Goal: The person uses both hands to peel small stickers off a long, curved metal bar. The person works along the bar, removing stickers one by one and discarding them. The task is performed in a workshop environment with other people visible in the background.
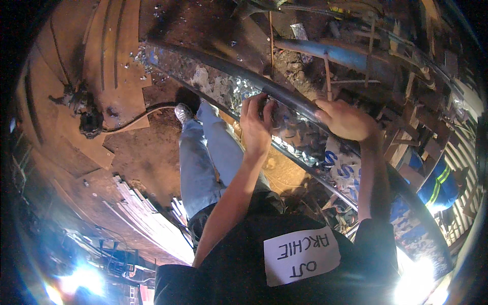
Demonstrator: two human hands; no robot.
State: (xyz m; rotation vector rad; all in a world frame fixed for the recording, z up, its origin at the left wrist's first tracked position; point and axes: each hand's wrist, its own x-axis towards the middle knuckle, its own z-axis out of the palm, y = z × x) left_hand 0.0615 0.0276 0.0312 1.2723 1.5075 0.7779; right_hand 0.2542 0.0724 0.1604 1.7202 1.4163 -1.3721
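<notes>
A long dark metal bar point(229, 71) runs diagonally along the edge of a bench covered in shiny patterned sheet point(223, 94). My left hand point(256, 127) reaches up to it, fingertips curled over the bar's near side. A little further right along the same bar, my right hand point(345, 119) lies on top with its fingers wrapped over the far side. My legs in light jeans point(203, 157) and a grey shoe point(183, 113) stand just below the bench edge.
A blue pipe point(325, 51) and rusty scrap lie behind the bar. A dark power tool point(90, 122) with a cable sits on wooden boards at left. Stacked metal strips point(147, 213) lie lower left. A person in blue workwear with reflective stripes point(437, 185) is at right.
</notes>
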